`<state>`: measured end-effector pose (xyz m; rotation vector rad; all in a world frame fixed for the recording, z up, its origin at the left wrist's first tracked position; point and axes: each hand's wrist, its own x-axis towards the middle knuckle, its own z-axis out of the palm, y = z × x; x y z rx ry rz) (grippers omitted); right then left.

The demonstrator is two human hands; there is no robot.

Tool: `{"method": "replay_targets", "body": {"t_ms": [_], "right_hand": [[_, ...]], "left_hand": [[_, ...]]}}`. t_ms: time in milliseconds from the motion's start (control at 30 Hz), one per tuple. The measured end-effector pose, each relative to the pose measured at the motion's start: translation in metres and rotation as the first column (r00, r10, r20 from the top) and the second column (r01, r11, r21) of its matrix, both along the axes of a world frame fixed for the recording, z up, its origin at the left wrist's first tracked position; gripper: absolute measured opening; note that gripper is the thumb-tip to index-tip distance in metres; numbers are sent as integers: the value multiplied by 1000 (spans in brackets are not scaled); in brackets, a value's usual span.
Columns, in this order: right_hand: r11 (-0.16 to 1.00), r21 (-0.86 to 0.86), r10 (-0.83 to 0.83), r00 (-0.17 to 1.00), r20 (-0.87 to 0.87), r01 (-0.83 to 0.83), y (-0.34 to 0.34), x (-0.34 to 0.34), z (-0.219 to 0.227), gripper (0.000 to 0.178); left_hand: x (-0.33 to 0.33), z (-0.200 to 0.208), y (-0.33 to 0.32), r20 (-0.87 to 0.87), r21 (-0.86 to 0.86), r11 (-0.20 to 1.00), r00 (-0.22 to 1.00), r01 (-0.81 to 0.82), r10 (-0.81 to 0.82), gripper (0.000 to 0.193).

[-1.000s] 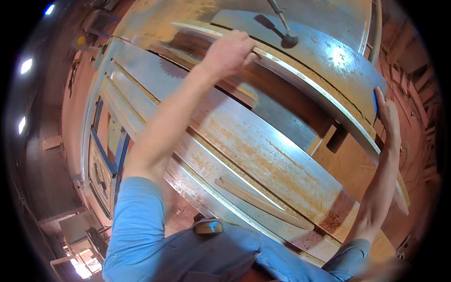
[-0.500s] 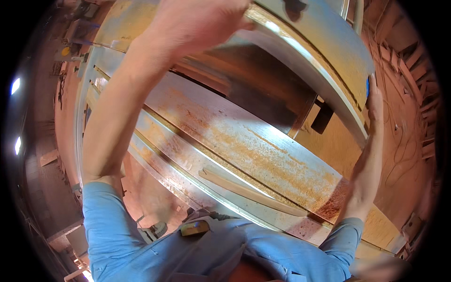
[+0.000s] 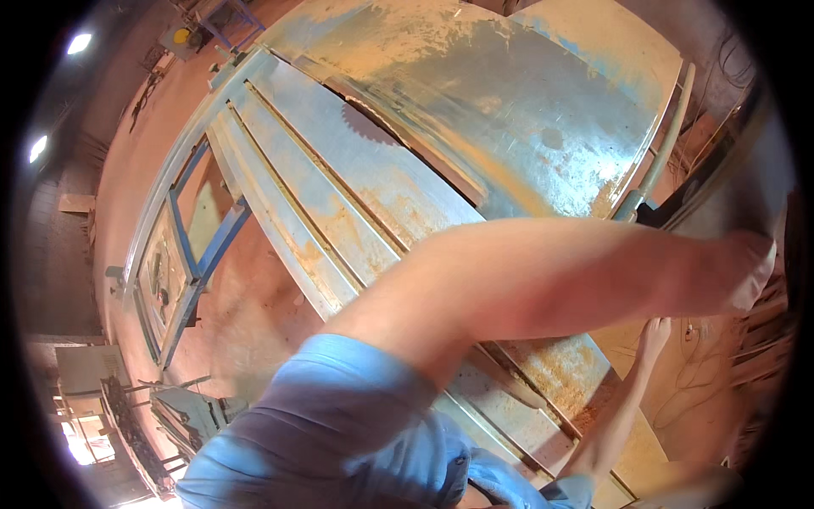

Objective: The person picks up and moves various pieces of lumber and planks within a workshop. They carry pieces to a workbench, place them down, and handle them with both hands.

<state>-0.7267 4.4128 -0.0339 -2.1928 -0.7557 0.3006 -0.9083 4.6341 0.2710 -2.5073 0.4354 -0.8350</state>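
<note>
A wide, dusty metal table panel [image 3: 475, 76] lies flat across the top of a saw table. Beside it, the dark toothed edge of a saw blade [image 3: 366, 127] shows along the slot. My left forearm crosses in front of the table to the right, and my left hand [image 3: 748, 265] is blurred at the picture's rim, close to a dark, smeared surface [image 3: 729, 182]. Its fingers cannot be made out. My right hand [image 3: 654, 335] is just below my left forearm, which partly covers it; whether it holds anything is hidden.
Long grooved metal rails [image 3: 322, 191] run along the near side of the table. A narrow wooden strip [image 3: 504, 386] rests on them. A blue metal frame [image 3: 203, 254] stands at the left, and a rounded bar [image 3: 666, 153] edges the panel's right side. Scrap wood [image 3: 763, 339] is stacked at right.
The raised panel has come down over the opening in the machine. My left hand has left its edge and swung far right; my right hand has moved down. The view has shifted too.
</note>
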Motion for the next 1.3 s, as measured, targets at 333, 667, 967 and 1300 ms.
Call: {"method": "replay_targets", "body": {"t_ms": [333, 667, 967, 1300], "right_hand": [[984, 42, -176, 984, 9, 176, -122, -242, 81, 27], [981, -109, -127, 957, 261, 160, -143, -333, 72, 37], [558, -645, -426, 847, 317, 522, -308, -341, 62, 52], [346, -414, -928, 242, -283, 842, -352, -343, 29, 54]], "left_hand": [[55, -9, -72, -133, 44, 999, 991, -1, 7, 9], [-176, -80, -3, 34, -580, 804, 990, 131, -137, 16], [-633, -264, 89, -405, -708, -363, -73, -606, 911, 63], [-589, -312, 109, -535, -720, -593, 256, 360, 805, 63]]}}
